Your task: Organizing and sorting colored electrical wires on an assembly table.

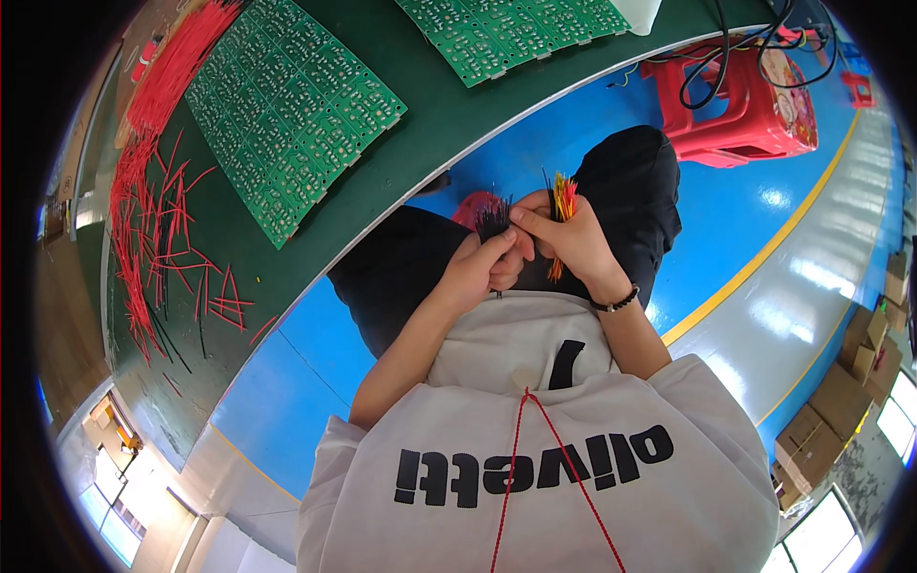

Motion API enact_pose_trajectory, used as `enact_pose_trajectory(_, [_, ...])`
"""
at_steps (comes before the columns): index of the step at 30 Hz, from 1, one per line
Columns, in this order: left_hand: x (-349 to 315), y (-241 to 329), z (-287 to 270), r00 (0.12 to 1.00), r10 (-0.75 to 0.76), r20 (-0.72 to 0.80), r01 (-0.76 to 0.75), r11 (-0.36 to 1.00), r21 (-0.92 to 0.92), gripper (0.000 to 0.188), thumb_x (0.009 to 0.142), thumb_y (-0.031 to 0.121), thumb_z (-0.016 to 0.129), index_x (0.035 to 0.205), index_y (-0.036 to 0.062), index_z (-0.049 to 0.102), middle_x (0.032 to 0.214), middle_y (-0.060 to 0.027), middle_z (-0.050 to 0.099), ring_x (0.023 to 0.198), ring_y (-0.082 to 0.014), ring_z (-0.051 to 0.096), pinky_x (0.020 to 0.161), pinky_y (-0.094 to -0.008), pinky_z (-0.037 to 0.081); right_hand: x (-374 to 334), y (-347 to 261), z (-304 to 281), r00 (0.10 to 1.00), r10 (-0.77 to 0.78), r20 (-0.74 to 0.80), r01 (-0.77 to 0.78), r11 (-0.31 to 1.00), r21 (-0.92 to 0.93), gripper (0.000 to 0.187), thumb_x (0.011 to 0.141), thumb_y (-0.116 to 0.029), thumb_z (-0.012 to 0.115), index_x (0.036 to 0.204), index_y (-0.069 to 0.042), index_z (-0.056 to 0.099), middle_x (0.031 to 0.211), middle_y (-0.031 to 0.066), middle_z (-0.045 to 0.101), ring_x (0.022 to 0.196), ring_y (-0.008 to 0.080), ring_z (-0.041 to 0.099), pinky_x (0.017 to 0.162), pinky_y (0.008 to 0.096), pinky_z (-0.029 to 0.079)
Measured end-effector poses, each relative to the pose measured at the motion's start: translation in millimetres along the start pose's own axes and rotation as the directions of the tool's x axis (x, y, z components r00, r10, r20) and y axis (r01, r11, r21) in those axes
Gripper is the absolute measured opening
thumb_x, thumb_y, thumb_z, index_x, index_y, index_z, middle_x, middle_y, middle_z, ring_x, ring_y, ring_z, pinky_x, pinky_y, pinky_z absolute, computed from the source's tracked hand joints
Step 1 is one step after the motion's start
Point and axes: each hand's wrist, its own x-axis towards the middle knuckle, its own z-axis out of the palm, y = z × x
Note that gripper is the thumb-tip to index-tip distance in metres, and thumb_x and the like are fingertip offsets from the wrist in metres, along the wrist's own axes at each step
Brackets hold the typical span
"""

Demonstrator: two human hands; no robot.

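Over my lap, my left hand (487, 266) is closed round a bundle of short black wires (492, 218), whose ends stick up above the fingers. Close beside it, my right hand (573, 234) grips a bundle of yellow, red and black wires (565, 196); its ends show above and below the hand. The fingertips of both hands meet or nearly meet between the two bundles. How the fingers lie underneath is hidden.
On the green table (382, 181) lie two green circuit board panels (296, 115). Many red wires (177, 72) are piled at the left, with loose ones scattered below. A red plastic stool (735, 115) and black cables (721, 57) are at the far right.
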Motion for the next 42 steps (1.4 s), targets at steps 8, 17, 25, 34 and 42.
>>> enact_pose_trajectory(8, [0.1, 1.4, 0.6, 0.999, -0.019, -0.028, 0.019, 1.0, 0.023, 0.028, 0.09, 0.026, 0.037, 0.079, 0.0021, 0.048, 0.052, 0.007, 0.024, 0.042, -0.0033, 0.018, 0.039, -0.0212, 0.015, -3.3, -7.2, 4.5, 0.996, -0.087, -0.017, 0.086, 0.996, -0.028, 0.01, 0.078, -0.008, 0.061, 0.081, 0.001, 0.059, 0.055, -0.0006, 0.052, 0.049, 0.0033, 0.045, 0.045, 0.0182, 0.034])
enact_pose_trajectory(17, [1.1, 3.4, 2.6, 0.998, 0.007, -0.055, -0.006, 1.0, 0.015, 0.032, 0.091, 0.027, 0.035, 0.091, -0.0013, 0.051, 0.054, 0.0036, 0.031, 0.042, -0.0045, 0.023, 0.039, -0.0208, 0.018, -4.6, -9.6, 5.2, 0.994, -0.106, -0.022, 0.106, 0.994, -0.001, 0.011, 0.081, -0.01, 0.056, 0.081, 0.001, 0.055, 0.06, 0.0013, 0.052, 0.05, 0.0056, 0.045, 0.048, 0.0193, 0.035])
enact_pose_trajectory(25, [2.8, 1.4, 5.1, 0.975, 0.113, -0.191, -0.104, 0.993, 0.054, 0.034, 0.091, 0.027, 0.035, 0.096, -0.0026, 0.05, 0.058, 0.0012, 0.034, 0.043, -0.0058, 0.026, 0.039, -0.0207, 0.02, 5.4, -0.5, -8.3, 0.909, -0.239, -0.341, 0.394, 0.758, 0.519, 0.009, 0.086, -0.011, 0.038, 0.086, -0.005, 0.045, 0.069, 0.0051, 0.049, 0.049, 0.0097, 0.039, 0.051, 0.0229, 0.034])
enact_pose_trajectory(34, [0.5, 2.1, 3.4, 0.996, -0.062, -0.063, 0.065, 0.996, 0.054, 0.032, 0.089, 0.028, 0.037, 0.065, 0.0079, 0.037, 0.052, 0.0049, 0.025, 0.042, -0.0053, 0.02, 0.04, -0.0219, 0.015, -0.7, -1.3, 0.7, 0.995, -0.087, 0.039, 0.091, 0.991, -0.102, 0.015, 0.078, -0.015, 0.062, 0.076, -0.001, 0.058, 0.054, -0.0011, 0.05, 0.048, 0.0026, 0.044, 0.043, 0.0186, 0.033])
enact_pose_trajectory(42, [1.0, 3.6, 5.2, 0.998, -0.015, -0.054, 0.015, 1.0, 0.016, 0.034, 0.091, 0.03, 0.035, 0.086, 0.0003, 0.05, 0.055, 0.0029, 0.031, 0.042, -0.0065, 0.025, 0.04, -0.0215, 0.02, -3.9, -3.2, 0.8, 0.991, -0.125, -0.046, 0.122, 0.99, -0.072, 0.009, 0.081, -0.01, 0.057, 0.08, -0.001, 0.055, 0.062, 0.0005, 0.052, 0.048, 0.0033, 0.042, 0.042, 0.0185, 0.032])
